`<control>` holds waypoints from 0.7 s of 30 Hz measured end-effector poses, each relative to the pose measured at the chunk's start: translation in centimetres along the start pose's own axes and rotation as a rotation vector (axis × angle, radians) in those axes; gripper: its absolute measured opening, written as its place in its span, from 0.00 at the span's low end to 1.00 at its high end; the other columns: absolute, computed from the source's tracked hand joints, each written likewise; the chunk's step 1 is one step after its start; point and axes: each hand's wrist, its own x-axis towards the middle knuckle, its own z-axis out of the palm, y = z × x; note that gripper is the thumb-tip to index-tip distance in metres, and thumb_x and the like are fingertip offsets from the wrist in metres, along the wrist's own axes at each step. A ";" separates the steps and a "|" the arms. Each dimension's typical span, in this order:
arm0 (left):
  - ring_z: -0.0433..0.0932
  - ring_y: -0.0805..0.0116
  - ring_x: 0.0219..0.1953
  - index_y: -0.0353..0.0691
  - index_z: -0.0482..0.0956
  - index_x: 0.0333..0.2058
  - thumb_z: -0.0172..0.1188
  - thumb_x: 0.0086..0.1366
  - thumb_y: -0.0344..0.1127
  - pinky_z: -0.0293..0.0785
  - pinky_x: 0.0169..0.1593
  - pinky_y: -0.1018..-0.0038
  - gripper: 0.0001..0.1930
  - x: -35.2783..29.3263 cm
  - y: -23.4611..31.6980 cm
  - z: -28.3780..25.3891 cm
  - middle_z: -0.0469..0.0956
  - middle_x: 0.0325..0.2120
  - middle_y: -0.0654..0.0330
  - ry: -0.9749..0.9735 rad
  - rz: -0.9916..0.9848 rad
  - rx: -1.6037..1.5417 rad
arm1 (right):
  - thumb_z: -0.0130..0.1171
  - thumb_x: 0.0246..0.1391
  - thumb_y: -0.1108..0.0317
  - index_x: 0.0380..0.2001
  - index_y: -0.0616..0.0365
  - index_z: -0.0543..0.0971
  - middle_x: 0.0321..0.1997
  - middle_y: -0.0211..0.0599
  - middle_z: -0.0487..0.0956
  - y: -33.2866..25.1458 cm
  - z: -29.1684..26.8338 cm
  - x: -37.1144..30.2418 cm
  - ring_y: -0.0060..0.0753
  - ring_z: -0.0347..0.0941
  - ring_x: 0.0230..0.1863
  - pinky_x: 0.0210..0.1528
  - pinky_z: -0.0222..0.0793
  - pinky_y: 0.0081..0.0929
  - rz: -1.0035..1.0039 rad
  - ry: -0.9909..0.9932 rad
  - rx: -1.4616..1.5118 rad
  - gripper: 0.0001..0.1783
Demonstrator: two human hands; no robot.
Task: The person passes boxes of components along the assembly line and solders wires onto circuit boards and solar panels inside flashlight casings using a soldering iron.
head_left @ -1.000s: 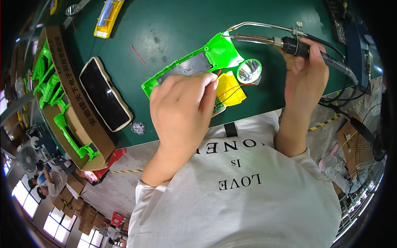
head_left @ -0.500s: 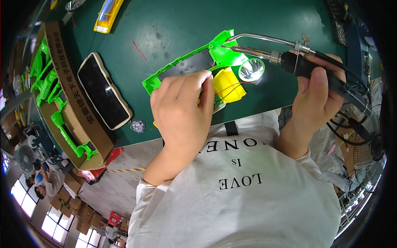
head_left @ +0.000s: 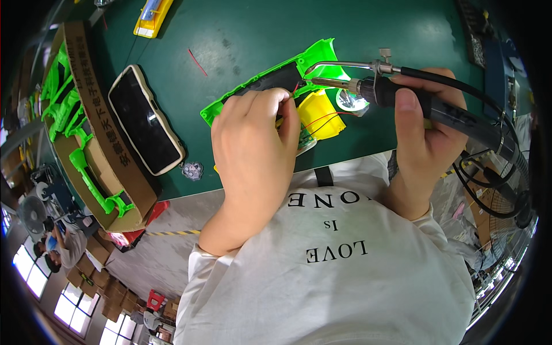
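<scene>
My right hand [head_left: 422,129] grips a soldering iron [head_left: 414,99] with a thin metal solder-feed tube [head_left: 351,64] clamped along it. The iron's tip points left, at the inside of a green plastic flashlight housing [head_left: 322,54] with a black panel in it. Beside the tip, my left hand [head_left: 253,138] pinches a short red wire [head_left: 296,87] between thumb and forefinger, over the housing. Partly under that hand lie a yellow plastic shell [head_left: 321,115] with red and black wires and a small green circuit board [head_left: 306,140]. A shiny round reflector [head_left: 349,102] sits below the iron.
On the left stands a cardboard box [head_left: 106,115] of green plastic parts [head_left: 66,115]. A phone [head_left: 146,123] lies next to it, with a small grey lump [head_left: 192,171] nearby. A loose red wire [head_left: 197,62] and a yellow part [head_left: 152,17] are farther back on the green table [head_left: 247,26].
My right hand has brought the soldering iron left and slightly down, its tip closer to the red wire. The green housing has shifted a little. My left hand keeps its pinch.
</scene>
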 end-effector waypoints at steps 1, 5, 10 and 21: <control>0.68 0.60 0.22 0.36 0.71 0.21 0.56 0.43 0.25 0.62 0.26 0.69 0.04 0.1 0.0 0.0 0.69 0.16 0.57 -0.010 0.003 0.015 | 0.51 0.41 0.75 0.26 0.67 0.71 0.29 0.35 0.70 -0.1 -0.1 0.0 0.20 0.64 0.30 0.35 0.57 0.15 -0.005 -0.010 -0.016 0.06; 0.68 0.59 0.21 0.35 0.71 0.18 0.56 0.41 0.25 0.62 0.25 0.69 0.03 0.5 0.1 -0.2 0.69 0.15 0.57 -0.035 0.014 0.050 | 0.52 0.41 0.75 0.25 0.67 0.71 0.29 0.35 0.70 -0.1 0.2 -0.1 0.21 0.64 0.30 0.34 0.58 0.15 0.025 0.000 0.012 0.06; 0.68 0.59 0.21 0.35 0.70 0.17 0.56 0.41 0.24 0.63 0.25 0.69 0.03 0.7 0.0 -0.3 0.69 0.15 0.56 -0.055 0.043 0.063 | 0.53 0.39 0.77 0.25 0.66 0.71 0.29 0.35 0.70 0.1 0.4 -0.2 0.21 0.64 0.30 0.35 0.58 0.15 0.014 -0.016 0.027 0.06; 0.69 0.58 0.23 0.34 0.70 0.21 0.54 0.45 0.26 0.65 0.26 0.68 0.03 0.8 0.1 -0.3 0.70 0.18 0.55 -0.086 -0.011 0.036 | 0.53 0.39 0.77 0.25 0.66 0.71 0.29 0.35 0.70 -0.1 0.4 0.2 0.22 0.65 0.30 0.35 0.59 0.16 -0.037 -0.033 -0.022 0.06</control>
